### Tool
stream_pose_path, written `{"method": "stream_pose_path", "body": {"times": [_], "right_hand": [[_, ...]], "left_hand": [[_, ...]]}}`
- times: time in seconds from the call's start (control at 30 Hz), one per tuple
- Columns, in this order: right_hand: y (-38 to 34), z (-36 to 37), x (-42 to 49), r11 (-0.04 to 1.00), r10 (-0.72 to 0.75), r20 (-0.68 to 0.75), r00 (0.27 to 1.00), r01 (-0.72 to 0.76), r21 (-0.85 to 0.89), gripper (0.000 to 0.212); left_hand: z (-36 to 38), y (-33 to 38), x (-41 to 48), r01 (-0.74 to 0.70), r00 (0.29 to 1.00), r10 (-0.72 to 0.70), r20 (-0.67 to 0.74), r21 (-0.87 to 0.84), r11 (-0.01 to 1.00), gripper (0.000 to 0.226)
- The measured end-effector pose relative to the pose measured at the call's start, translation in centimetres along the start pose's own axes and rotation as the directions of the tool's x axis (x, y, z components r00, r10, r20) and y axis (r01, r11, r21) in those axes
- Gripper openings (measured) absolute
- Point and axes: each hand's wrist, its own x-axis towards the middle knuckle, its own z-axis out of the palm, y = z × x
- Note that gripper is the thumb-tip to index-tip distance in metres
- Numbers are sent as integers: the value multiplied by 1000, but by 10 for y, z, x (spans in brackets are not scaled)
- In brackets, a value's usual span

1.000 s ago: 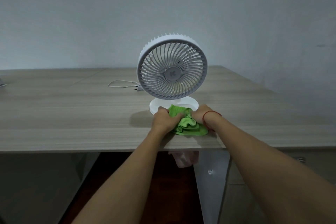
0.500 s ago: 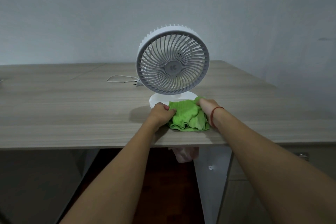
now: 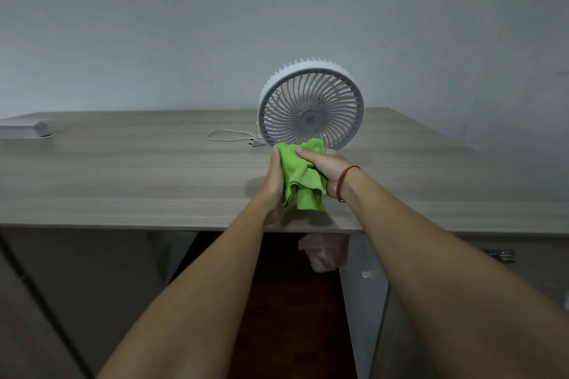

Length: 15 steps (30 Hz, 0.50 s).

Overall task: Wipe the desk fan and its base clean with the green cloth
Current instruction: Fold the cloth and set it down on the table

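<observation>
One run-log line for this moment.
both hands hold green cloth | left hand, right hand | lifted before desk fan | base hidden

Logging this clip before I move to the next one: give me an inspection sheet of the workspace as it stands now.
Surface: pale wood-grain desk, bare across most of its top.
Job's things: white round desk fan with grey grille, upright; its base is hidden behind the hands. Crumpled bright green cloth, lifted in front of the fan's lower rim.
Clutter: flat grey object at the far left edge.
Grip: left hand and right hand both closed on the cloth.
Cables: thin white cord with plug, looped behind the fan, unplugged.
Surroundings: plain grey wall; pinkish bag under the desk.
</observation>
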Motion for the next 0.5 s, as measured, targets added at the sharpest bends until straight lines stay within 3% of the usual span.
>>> {"method": "stream_pose_path", "body": {"times": [0.1, 0.2, 0.27, 0.37, 0.5], "right_hand": [[-6, 22, -5, 993, -35, -64, 997, 27, -117, 49], [-14, 47, -19, 972, -18, -92, 996, -4, -233, 63], [-16, 66, -29, 967, 11, -29, 1000, -17, -253, 53], [-6, 99, -35, 968, -7, 58, 998, 21, -251, 47], [8, 149, -22, 951, -132, -62, 989, 108, -289, 43]], "left_hand": [[-17, 25, -31, -18, 993, 20, -117, 14, 1000, 51], [-39, 54, -58, -115, 883, 232, -408, 290, 950, 25], [-55, 73, -74, -167, 842, 347, -413, 413, 895, 25], [-84, 95, -92, -154, 867, 351, -353, 480, 864, 14], [-125, 119, -103, -117, 851, 426, -307, 681, 723, 12]]}}
